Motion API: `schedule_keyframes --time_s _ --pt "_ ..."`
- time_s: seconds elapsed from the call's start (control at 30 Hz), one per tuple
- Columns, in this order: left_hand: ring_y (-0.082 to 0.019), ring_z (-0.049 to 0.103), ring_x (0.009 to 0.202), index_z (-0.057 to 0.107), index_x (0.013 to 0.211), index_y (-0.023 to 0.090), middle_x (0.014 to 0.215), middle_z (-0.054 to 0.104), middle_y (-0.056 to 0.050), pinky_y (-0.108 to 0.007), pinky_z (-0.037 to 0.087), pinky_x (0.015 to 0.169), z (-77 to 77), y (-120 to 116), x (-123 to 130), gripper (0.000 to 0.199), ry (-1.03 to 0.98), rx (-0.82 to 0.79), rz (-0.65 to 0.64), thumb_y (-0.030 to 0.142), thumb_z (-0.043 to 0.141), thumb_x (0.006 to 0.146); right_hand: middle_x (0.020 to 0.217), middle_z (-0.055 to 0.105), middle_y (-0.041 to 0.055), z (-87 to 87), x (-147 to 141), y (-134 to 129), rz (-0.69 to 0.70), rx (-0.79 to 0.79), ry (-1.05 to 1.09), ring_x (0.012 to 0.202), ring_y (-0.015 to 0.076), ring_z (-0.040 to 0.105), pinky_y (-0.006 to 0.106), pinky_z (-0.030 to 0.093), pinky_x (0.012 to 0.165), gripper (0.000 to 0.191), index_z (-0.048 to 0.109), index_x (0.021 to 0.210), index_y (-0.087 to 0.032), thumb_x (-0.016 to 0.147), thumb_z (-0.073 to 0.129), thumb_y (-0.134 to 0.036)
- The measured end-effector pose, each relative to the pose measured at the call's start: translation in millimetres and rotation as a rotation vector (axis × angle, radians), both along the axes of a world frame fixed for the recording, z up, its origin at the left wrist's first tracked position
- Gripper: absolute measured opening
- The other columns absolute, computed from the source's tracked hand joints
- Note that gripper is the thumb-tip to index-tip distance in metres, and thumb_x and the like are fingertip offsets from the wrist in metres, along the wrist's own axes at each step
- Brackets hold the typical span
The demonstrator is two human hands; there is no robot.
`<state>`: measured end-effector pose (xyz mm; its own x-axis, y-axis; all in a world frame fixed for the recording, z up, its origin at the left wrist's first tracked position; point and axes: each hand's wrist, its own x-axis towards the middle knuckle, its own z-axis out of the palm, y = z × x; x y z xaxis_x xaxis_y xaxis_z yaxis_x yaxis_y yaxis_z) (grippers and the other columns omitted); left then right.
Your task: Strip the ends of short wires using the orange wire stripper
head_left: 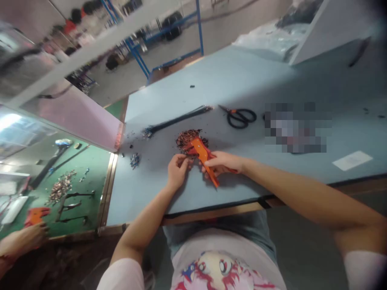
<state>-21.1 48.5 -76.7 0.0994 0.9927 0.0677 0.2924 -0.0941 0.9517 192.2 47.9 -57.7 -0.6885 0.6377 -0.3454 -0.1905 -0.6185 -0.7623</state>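
My right hand [218,163] is wrapped round the handles of an orange wire stripper [202,151]. The tool's head points away to the left, over a pile of small copper-coloured and dark scraps [186,139]. Close beside the jaws, my left hand [179,169] has thumb and forefinger pressed together; whatever is between them is too small to make out. Beyond the pile lies a long bundle of dark wires [178,119]. Black-handled scissors [240,117] rest to its right. A little cluster of small bluish pieces [134,160] sits left of my left hand.
A blurred-out object [294,131] and a white card [352,160] lie on the right of the blue-grey table [145,189]. A pale partition [87,117] stands at the left. Past it, a co-worker's hand [28,239] holds another orange tool [36,215] over a green table.
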Motion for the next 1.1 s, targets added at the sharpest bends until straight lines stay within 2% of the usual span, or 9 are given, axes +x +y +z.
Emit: schedule_keyframes --time_s 0.07,0.23,0.37,0.5,0.6,0.73,1.1 --pt "-0.013 0.067 0.067 0.051 0.09 0.018 0.081 0.07 -0.005 -0.025 0.052 0.062 1.0 3 -3 0.023 -0.05 -0.036 0.033 0.035 0.061 0.079 0.083 0.067 0.0045 1.4 0 -1 -0.013 0.018 -0.016 0.067 0.0184 0.07 0.036 0.061 0.068 0.033 0.055 0.095 -0.014 0.072 0.076 -0.026" --pt "-0.013 0.066 0.063 0.055 0.087 0.018 0.081 0.071 -0.005 -0.021 0.045 0.052 5.5 6 -9 0.024 -0.108 -0.088 0.057 0.039 0.063 0.079 0.084 0.066 0.0041 8.0 -1 -5 -0.013 0.062 -0.028 0.068 0.0172 0.07 0.036 0.061 0.071 0.036 0.055 0.098 -0.014 0.071 0.077 -0.024" --pt "-0.009 0.06 0.056 0.061 0.083 0.018 0.072 0.065 -0.001 -0.02 0.044 0.052 8.9 3 -10 0.022 -0.109 -0.041 0.063 0.038 0.065 0.077 0.086 0.066 0.0039 14.3 -1 -9 -0.035 0.098 -0.025 0.07 0.0173 0.07 0.035 0.061 0.068 0.039 0.054 0.101 -0.015 0.071 0.077 -0.026" --pt "-0.008 0.053 0.052 0.063 0.081 0.018 0.064 0.058 0.003 -0.02 0.044 0.054 11.1 1 -12 0.016 -0.094 -0.018 0.095 0.033 0.067 0.076 0.086 0.064 0.0029 19.8 -2 -12 0.002 0.109 -0.101 0.07 0.0168 0.069 0.031 0.059 0.062 0.038 0.053 0.098 -0.016 0.07 0.077 -0.027" --pt "-0.008 0.053 0.054 0.064 0.081 0.018 0.065 0.058 0.002 -0.021 0.045 0.056 12.2 1 -15 0.013 -0.049 0.056 0.132 0.031 0.066 0.077 0.086 0.063 0.0024 21.4 -4 -15 0.024 0.136 -0.145 0.072 0.0154 0.068 0.028 0.058 0.064 0.033 0.054 0.095 -0.016 0.071 0.075 -0.026" --pt "-0.009 0.053 0.058 0.065 0.078 0.018 0.066 0.059 0.001 -0.02 0.044 0.057 13.0 3 -18 0.01 0.059 0.192 0.131 0.027 0.063 0.079 0.086 0.064 0.0033 20.1 -7 -18 0.032 0.148 -0.145 0.074 0.0163 0.067 0.03 0.057 0.067 0.033 0.054 0.095 -0.016 0.072 0.074 -0.027" --pt "-0.008 0.05 0.058 0.065 0.076 0.019 0.065 0.058 0.002 -0.02 0.041 0.058 13.2 -2 -14 0.008 0.07 0.272 0.11 0.023 0.062 0.08 0.085 0.063 0.003 17.5 -7 -21 0.018 0.196 -0.145 0.071 0.0156 0.066 0.027 0.057 0.062 0.032 0.055 0.096 -0.015 0.073 0.074 -0.027"
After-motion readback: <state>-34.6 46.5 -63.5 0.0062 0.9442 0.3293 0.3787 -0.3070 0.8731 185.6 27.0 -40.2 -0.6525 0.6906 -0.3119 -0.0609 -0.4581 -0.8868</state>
